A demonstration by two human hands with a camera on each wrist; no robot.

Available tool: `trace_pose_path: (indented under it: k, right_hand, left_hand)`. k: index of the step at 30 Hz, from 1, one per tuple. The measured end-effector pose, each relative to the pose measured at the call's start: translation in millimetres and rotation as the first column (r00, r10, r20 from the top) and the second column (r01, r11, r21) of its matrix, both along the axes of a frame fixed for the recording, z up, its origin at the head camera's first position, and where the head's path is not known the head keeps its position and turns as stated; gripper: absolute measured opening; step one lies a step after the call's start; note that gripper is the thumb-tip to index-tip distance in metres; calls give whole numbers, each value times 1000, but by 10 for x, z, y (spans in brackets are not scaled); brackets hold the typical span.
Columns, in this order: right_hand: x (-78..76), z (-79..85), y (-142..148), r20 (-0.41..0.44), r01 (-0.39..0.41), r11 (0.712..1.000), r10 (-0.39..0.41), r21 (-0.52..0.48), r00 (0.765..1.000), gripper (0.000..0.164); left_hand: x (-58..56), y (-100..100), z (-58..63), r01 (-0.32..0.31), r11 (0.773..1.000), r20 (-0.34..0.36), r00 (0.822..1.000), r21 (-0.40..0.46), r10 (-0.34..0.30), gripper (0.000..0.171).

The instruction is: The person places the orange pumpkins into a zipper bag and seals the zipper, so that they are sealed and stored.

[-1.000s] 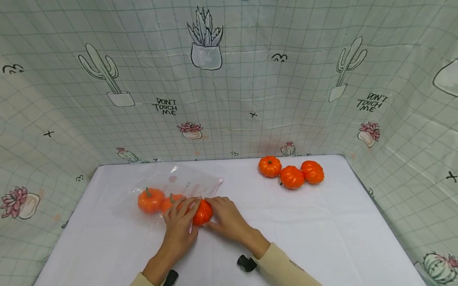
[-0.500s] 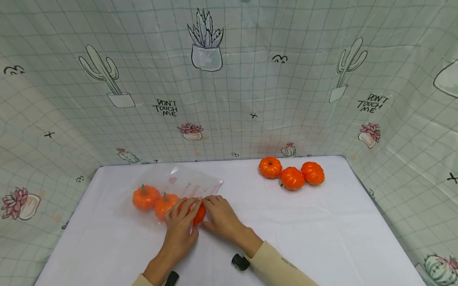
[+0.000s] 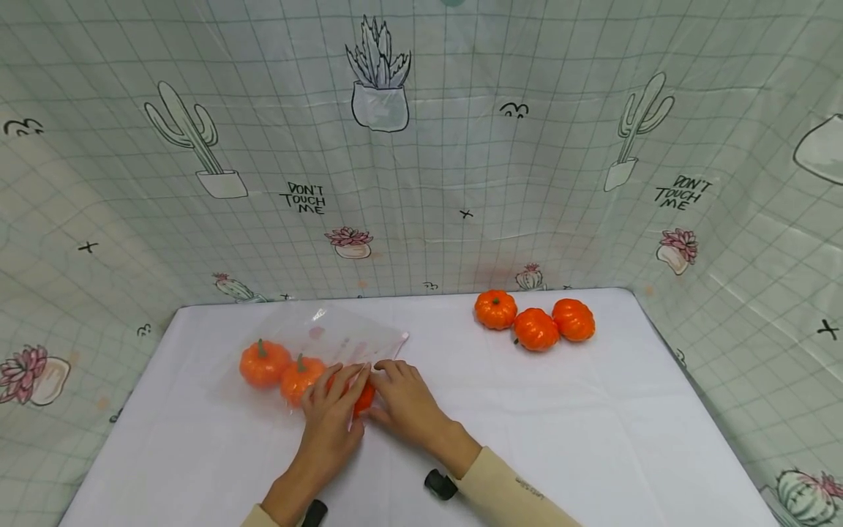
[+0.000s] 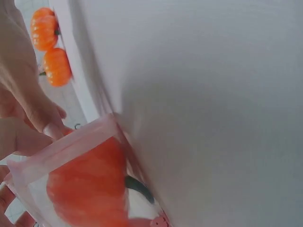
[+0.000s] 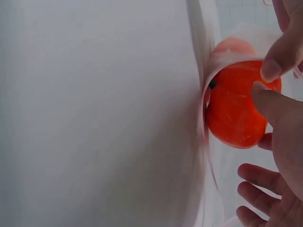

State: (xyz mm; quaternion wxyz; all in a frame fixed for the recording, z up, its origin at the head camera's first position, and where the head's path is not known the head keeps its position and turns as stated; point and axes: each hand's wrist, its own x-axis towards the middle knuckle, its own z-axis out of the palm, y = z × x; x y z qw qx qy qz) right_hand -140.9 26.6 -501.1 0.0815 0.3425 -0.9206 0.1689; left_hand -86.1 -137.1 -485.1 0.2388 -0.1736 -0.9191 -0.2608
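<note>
A clear plastic bag (image 3: 342, 327) with a pink-edged opening lies on the left of the table. Inside it are two small orange pumpkins (image 3: 265, 364) with green stems. My left hand (image 3: 329, 413) holds the bag's opening, its thumb at the rim (image 4: 71, 144). In that mouth sits a third pumpkin (image 5: 236, 111), partly covered by the plastic. My right hand (image 3: 408, 402) grips this pumpkin from the right, with its thumb against the near side and a fingertip showing behind. In the head view, the left fingers hide much of it.
Three more orange pumpkins (image 3: 536, 329) stand grouped at the table's back right. White cloth covers the table (image 3: 560, 424). Behind it hangs a grid curtain (image 3: 428, 168) with cactus drawings. A black wrist device (image 3: 440, 484) sits by the right sleeve.
My right hand has moved slightly left, taking its pumpkin deeper into the bag. The two pumpkins inside have shifted left and slightly back. My left hand has stayed nearly still.
</note>
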Motion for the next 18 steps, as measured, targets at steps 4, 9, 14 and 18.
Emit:
trace_pose_path:
  k: [4, 9, 14, 18]
  right_hand:
    - [-8, -1, -37, -24, -23, 999, 23, 27, 999, 57]
    - [-2, -6, -30, -29, 38, 998, -36, 48, 999, 62]
    - [17, -26, -26, 0, 68, 997, -68, 28, 998, 56]
    - [9, -37, -65, -9, 56, 998, -56, -2, 998, 55]
  left_hand:
    - [-2, -8, 3, -3, 1000, 10, 1000, 4, 3, 79]
    - [-7, -7, -6, -2, 1000, -15, 1000, 2, 2, 80]
    - [-14, 5, -10, -3, 1000, -28, 1000, -8, 3, 79]
    - [-19, 6, -19, 3, 1000, -39, 999, -7, -3, 79]
